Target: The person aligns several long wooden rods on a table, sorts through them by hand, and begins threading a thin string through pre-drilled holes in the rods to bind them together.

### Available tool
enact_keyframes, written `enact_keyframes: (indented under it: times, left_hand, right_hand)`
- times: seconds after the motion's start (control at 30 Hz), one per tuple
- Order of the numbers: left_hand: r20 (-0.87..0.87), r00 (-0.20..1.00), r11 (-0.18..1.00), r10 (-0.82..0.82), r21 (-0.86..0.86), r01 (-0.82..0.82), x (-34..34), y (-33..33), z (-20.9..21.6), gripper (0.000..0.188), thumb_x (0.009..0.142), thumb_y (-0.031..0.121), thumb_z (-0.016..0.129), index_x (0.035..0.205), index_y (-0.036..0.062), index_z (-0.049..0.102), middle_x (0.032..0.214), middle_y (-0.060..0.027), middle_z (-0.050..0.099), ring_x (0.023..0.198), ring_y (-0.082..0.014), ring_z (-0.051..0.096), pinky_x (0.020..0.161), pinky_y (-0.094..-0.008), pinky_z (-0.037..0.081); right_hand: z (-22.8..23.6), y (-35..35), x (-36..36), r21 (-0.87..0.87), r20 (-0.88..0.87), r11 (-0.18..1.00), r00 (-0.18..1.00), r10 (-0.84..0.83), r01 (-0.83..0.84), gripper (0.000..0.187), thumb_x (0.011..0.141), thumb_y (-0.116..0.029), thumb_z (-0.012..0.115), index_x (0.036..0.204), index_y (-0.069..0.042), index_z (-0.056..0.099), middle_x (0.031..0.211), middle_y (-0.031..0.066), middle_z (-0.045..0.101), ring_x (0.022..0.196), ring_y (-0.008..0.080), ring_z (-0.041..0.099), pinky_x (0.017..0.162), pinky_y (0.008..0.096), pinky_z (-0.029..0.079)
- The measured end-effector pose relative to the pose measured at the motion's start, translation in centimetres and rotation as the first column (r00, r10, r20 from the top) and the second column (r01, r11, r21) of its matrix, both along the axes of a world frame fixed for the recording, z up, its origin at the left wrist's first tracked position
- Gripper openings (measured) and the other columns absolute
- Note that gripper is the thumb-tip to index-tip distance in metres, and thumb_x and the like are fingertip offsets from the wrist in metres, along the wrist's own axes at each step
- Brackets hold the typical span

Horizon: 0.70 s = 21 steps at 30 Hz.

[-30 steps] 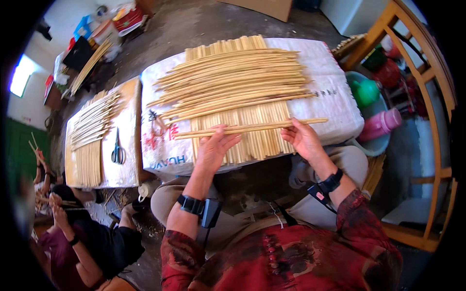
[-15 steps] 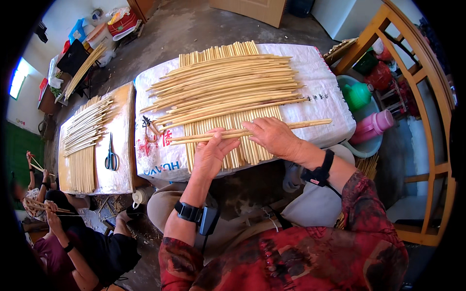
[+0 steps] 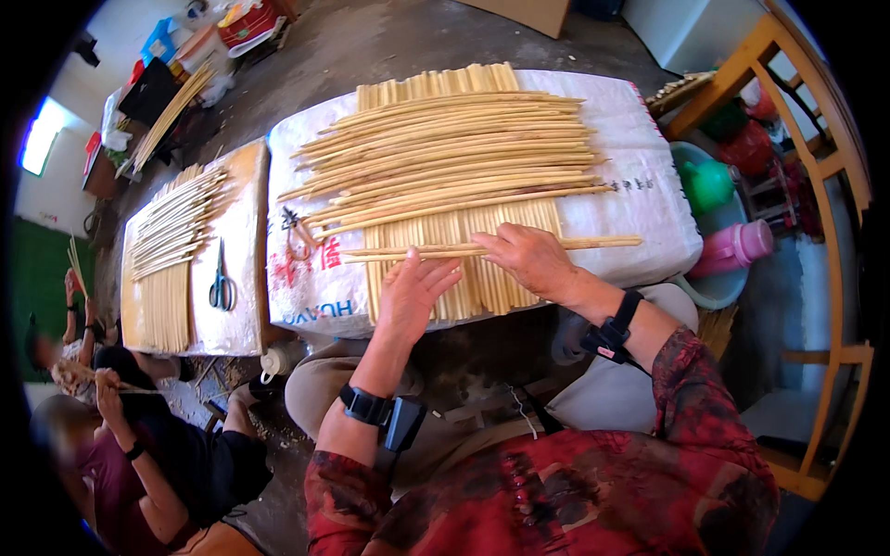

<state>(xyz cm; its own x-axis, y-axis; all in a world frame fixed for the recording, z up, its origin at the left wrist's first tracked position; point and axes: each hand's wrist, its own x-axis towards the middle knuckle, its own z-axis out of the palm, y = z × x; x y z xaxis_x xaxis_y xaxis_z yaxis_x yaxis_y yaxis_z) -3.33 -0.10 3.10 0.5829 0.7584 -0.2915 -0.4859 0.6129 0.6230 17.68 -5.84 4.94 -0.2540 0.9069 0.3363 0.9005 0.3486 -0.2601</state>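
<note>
My right hand (image 3: 533, 262) is closed around thin, pale yellow stalks (image 3: 601, 243), held level just above the near part of the table. How many it holds I cannot make out. Beside their left half, my left hand (image 3: 408, 295) has its fingers stretched out and its thumb against the stalks. Beyond both hands a broad row of similar stalks (image 3: 454, 153) lies crosswise on a layer of straight stalks (image 3: 473, 298), which runs away from me. A white printed plastic sheet (image 3: 640, 139) covers the table under them.
To the left, a second table (image 3: 246, 185) carries crossed stalks (image 3: 167, 306) and dark-handled scissors (image 3: 221, 292). Two people (image 3: 139, 454) sit at lower left with stalks in hand. At right are a basin (image 3: 718, 292) with a pink jug (image 3: 732, 250) and a wooden frame (image 3: 816, 176).
My left hand's fingers have loosened and straightened, and the stalks' left end has risen slightly in view. My right hand keeps its grip. The whole view has shifted slightly.
</note>
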Motion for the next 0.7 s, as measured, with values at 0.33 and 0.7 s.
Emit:
enact_keyframes:
  times: [0.33, 0.7]
  left_hand:
    - [-0.173, 0.984, 0.986, 0.037, -0.156, -0.064, -1.9, -0.9, -0.7, 0.039, 0.094, 0.024, 0.038, 0.113, -0.0108, 0.038, 0.111, -0.031, 0.049, 0.102, -0.0387, 0.055, 0.084, -0.0448, 0.05]
    - [-0.573, 0.741, 0.925, -0.351, -0.09, 0.369, -3.9, -1.6, 1.6, 0.03, 0.093, 0.024, 0.043, 0.096, -0.003, 0.054, 0.088, -0.0175, 0.062, 0.088, -0.0271, 0.06, 0.076, -0.0394, 0.05]
  right_hand:
    - [-2.4, -0.7, -1.7, -0.027, -0.058, 0.995, 0.994, 0.097, -0.099, 0.038, 0.075, -0.015, 0.063, 0.112, -0.011, 0.054, 0.077, 0.0065, 0.048, 0.069, 0.0236, 0.055, 0.059, 0.0329, 0.046]
    - [-4.1, -1.4, -2.7, -0.084, -0.074, 0.995, 0.996, 0.053, -0.059, 0.029, 0.078, -0.022, 0.06, 0.105, -0.012, 0.056, 0.078, 0.0078, 0.051, 0.073, 0.0251, 0.057, 0.059, 0.0357, 0.047]
